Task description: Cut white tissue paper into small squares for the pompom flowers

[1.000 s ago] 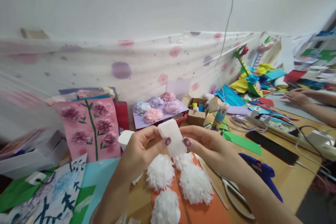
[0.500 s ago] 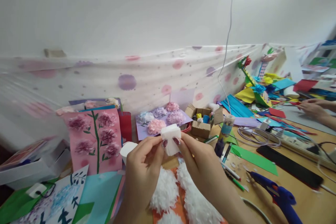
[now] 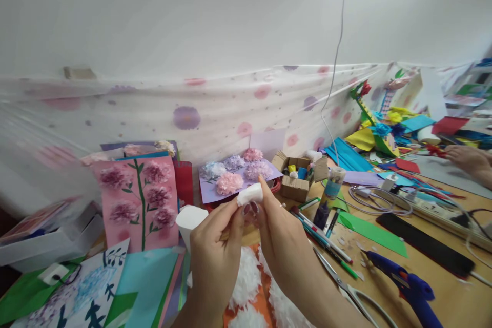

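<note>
Between the fingertips of my left hand and my right hand is a small folded piece of white tissue paper. Both hands pinch it, thumbs side by side, and the paper bends over the fingers. Below my wrists lies an orange sheet bearing fluffy white paper pompoms, partly hidden by my arms. Left of my left hand stands a white paper roll or cup; which of these I cannot tell. A pair of scissors lies beside my right forearm.
A blue glue gun, several pens, a glitter bottle and a black phone-like slab lie right. Pink flower artwork leans left. A small cardboard box stands behind. Another person's hand works far right.
The white paper, flat and upright before, is now bent over between my fingers. My hands have turned inward and the scissors show more fully. The other person's hand now holds something red.
</note>
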`<state>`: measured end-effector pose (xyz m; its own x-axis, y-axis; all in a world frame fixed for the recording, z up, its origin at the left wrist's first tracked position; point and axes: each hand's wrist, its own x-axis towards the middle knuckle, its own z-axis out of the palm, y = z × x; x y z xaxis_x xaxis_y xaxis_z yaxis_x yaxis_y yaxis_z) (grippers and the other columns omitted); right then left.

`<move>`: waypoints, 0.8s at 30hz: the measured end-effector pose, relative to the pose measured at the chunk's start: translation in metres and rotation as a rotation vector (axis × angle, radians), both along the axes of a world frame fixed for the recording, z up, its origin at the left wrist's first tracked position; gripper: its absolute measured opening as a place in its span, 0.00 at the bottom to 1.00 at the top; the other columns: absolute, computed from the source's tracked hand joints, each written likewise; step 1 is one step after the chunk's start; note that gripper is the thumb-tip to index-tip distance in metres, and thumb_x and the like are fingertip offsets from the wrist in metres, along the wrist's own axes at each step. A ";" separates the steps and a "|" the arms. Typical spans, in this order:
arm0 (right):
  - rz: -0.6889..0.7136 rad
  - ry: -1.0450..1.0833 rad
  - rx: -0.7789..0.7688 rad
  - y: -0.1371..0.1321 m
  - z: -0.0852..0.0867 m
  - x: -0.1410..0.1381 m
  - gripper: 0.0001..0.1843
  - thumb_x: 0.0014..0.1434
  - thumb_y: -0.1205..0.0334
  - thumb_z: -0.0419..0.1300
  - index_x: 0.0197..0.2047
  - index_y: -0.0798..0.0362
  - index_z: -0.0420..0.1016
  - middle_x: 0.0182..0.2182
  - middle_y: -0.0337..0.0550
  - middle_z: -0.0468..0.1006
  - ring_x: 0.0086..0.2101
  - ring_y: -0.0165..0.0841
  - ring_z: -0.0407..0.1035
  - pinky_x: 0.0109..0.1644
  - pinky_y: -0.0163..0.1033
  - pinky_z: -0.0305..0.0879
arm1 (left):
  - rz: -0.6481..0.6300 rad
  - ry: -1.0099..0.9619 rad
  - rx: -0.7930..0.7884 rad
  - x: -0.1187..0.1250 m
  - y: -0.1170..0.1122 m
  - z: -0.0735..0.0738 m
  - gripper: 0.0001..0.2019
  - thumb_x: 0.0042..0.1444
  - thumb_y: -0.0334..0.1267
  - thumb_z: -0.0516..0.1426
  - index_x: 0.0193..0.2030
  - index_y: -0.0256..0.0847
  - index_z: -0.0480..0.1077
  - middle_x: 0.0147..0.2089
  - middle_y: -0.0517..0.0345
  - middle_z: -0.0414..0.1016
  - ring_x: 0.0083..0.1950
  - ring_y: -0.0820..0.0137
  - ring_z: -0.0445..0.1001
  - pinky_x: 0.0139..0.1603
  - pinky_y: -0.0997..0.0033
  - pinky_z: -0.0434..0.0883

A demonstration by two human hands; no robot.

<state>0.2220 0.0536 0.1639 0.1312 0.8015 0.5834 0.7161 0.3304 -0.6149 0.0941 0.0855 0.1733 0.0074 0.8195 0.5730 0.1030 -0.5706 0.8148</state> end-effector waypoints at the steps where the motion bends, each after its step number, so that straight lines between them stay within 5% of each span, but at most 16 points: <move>1: 0.017 0.025 -0.002 -0.001 0.002 0.000 0.28 0.71 0.59 0.44 0.71 0.54 0.57 0.41 0.56 0.83 0.37 0.44 0.77 0.40 0.46 0.72 | -0.008 -0.005 -0.018 -0.001 0.001 -0.001 0.07 0.57 0.37 0.64 0.40 0.48 0.84 0.36 0.55 0.86 0.35 0.61 0.82 0.39 0.68 0.77; 5: 0.122 0.121 -0.009 -0.003 0.010 0.005 0.17 0.72 0.58 0.48 0.54 0.49 0.74 0.40 0.47 0.83 0.35 0.37 0.76 0.39 0.38 0.68 | -0.054 -0.031 -0.128 -0.005 0.003 -0.002 0.08 0.58 0.43 0.64 0.40 0.45 0.83 0.28 0.58 0.83 0.27 0.65 0.79 0.32 0.72 0.76; 9: 0.227 0.306 -0.082 -0.005 0.015 0.012 0.13 0.70 0.54 0.53 0.46 0.50 0.77 0.36 0.43 0.82 0.34 0.34 0.74 0.38 0.35 0.66 | -0.087 -0.069 -0.187 -0.007 0.008 0.002 0.11 0.58 0.48 0.64 0.39 0.43 0.83 0.28 0.58 0.81 0.31 0.67 0.79 0.32 0.75 0.74; 14: 0.511 0.744 -0.256 0.001 0.023 0.018 0.16 0.61 0.49 0.66 0.39 0.54 0.77 0.29 0.40 0.78 0.29 0.29 0.70 0.34 0.32 0.66 | -0.553 -0.318 -0.266 -0.008 0.021 0.002 0.26 0.51 0.58 0.66 0.51 0.42 0.80 0.55 0.47 0.80 0.53 0.58 0.78 0.48 0.69 0.75; 18: 0.690 0.931 -0.463 0.011 0.022 0.013 0.20 0.52 0.49 0.72 0.30 0.57 0.75 0.24 0.36 0.73 0.24 0.24 0.66 0.29 0.30 0.68 | -0.863 -0.403 -0.471 -0.007 0.027 -0.006 0.32 0.50 0.64 0.64 0.51 0.38 0.79 0.54 0.40 0.79 0.54 0.53 0.77 0.48 0.63 0.76; 21: 0.742 0.953 -0.502 0.016 0.015 0.006 0.21 0.52 0.47 0.72 0.31 0.58 0.76 0.26 0.38 0.75 0.25 0.26 0.70 0.29 0.32 0.75 | -0.874 -0.435 -0.560 -0.001 0.023 -0.008 0.29 0.50 0.66 0.62 0.38 0.37 0.78 0.46 0.42 0.80 0.47 0.55 0.80 0.38 0.67 0.77; 24: 0.762 0.985 -0.554 0.020 0.009 0.001 0.23 0.53 0.44 0.70 0.36 0.57 0.75 0.26 0.39 0.76 0.24 0.29 0.73 0.25 0.33 0.76 | -0.737 -0.551 -0.590 0.008 0.019 -0.004 0.24 0.50 0.62 0.64 0.29 0.41 0.72 0.43 0.52 0.79 0.40 0.64 0.80 0.30 0.74 0.75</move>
<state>0.2234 0.0735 0.1726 -0.2737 0.9579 0.0870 -0.3399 -0.0117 -0.9404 0.1018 0.1043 0.1690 0.4721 0.8656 0.1668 -0.5665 0.1529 0.8098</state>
